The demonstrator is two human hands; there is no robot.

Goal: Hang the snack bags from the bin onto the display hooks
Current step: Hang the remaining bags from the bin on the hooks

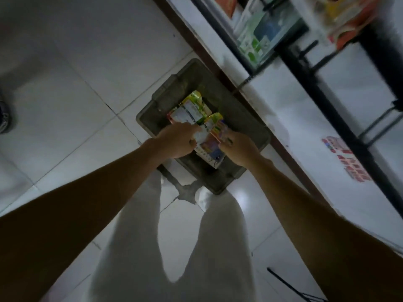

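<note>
We look down at a grey bin [168, 94] on the tiled floor [76, 83]. The snack bags [192, 112] lie flat inside it. Their long sides run away from us, and their yellow-green ends are at the far side. Both arms reach straight down. The left hand [176, 140] and the right hand [238, 148] are close together. Their fingers are curled, and each hand pinches one side of the top snack bags.
</note>
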